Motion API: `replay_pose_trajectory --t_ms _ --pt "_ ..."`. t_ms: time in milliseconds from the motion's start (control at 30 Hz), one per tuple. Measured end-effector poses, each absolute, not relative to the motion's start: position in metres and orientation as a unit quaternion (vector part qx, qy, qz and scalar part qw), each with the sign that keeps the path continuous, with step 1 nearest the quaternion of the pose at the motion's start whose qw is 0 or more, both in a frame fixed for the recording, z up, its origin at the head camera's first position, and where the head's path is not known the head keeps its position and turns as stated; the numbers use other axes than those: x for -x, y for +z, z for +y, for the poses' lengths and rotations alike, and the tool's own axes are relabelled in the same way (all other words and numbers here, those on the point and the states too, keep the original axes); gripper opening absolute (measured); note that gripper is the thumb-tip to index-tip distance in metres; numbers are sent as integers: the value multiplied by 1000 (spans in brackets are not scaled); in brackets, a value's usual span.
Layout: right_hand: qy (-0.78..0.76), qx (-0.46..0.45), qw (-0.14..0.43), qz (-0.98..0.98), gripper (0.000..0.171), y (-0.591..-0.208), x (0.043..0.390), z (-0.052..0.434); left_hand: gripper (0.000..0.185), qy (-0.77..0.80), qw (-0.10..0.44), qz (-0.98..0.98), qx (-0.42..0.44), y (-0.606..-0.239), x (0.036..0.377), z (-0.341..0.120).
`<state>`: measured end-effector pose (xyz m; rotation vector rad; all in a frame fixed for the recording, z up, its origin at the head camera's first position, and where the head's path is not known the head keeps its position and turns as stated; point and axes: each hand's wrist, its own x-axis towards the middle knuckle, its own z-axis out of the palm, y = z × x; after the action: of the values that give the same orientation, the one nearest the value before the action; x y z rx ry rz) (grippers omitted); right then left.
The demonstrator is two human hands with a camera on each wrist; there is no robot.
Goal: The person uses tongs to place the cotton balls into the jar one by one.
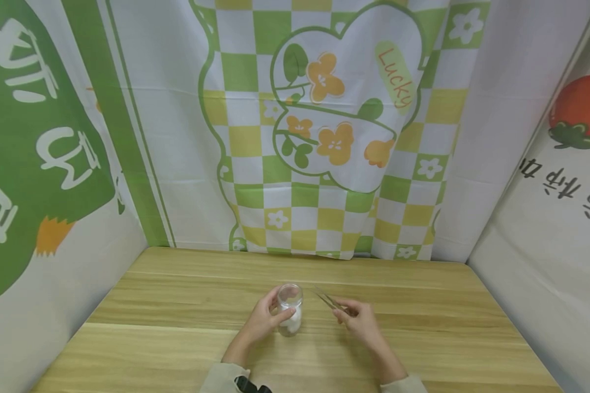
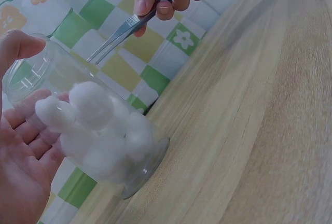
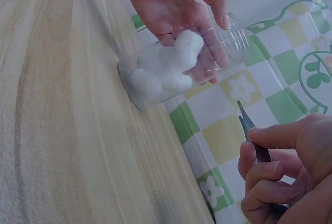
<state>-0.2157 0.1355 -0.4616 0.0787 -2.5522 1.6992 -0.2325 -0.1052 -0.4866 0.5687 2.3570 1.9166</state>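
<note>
A clear open-topped jar (image 1: pixel 290 311) stands on the wooden table, partly filled with white cotton balls (image 2: pixel 104 130). My left hand (image 1: pixel 267 316) holds it from the side, with the thumb and fingers around its upper part. To the right of the jar, my right hand (image 1: pixel 358 321) pinches a pair of metal tweezers (image 1: pixel 328 299). Their tips are slightly apart, with nothing between them, and point toward the jar's mouth. In the right wrist view the tweezers (image 3: pixel 254 141) are apart from the jar (image 3: pixel 155 71).
The wooden table (image 1: pixel 187 305) reaches back to a green, white and yellow checkered cloth (image 1: pixel 324 218). Printed cloths hang at the left (image 1: pixel 44 136) and right (image 1: pixel 565 218) sides. A black strap (image 1: pixel 246 384) is around the left sleeve.
</note>
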Motion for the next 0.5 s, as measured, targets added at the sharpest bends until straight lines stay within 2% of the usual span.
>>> replay_pose_trajectory --t_ms 267,500 --pt "555 -8 29 -831 25 -467 217 136 62 620 21 763 -182 -488 233 -105" --pt "622 14 -32 -782 32 -473 216 140 63 620 20 762 -185 -488 234 -105"
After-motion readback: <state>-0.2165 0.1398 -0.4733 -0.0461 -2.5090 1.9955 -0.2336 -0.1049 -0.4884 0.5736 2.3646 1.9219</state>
